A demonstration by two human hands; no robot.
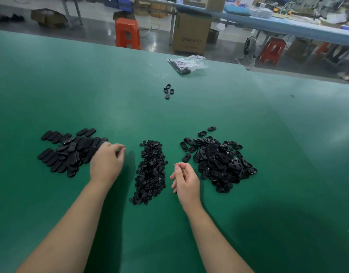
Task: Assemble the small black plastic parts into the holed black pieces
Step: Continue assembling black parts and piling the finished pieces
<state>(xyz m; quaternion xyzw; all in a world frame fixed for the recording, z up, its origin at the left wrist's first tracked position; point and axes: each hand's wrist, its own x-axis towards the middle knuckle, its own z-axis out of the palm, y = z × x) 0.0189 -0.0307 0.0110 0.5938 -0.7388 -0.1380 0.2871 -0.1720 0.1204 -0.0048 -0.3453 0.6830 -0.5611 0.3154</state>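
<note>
Stock lies in three separate lots on the green table (71, 85), and we judge the layout deliberate: finished ovals (69, 150) to our left, small black parts (150, 170) in a central strip, holed black pieces (219, 162) heaped to our right, each lot within reach of a hand.

We find the left hand (106, 164) back-up at the near edge of the finished ovals, its fingers loosely curled with the tips by the pile; whether it is touching or holding a piece we cannot tell. The right hand (184, 180) sits between the central strip and the holed heap, fingers curled, thumb close to the forefinger; nothing shows plainly between them, so we cannot tell whether it pinches a part.

We judge the cycle to be between units, with one hand at the output lot and the other placed to draw fresh stock (a large share of both feed piles remains).

Noted further out: four loose black pieces (168, 91) set apart, and a clear plastic bag (187, 63) near the far edge, well away from the work
</note>
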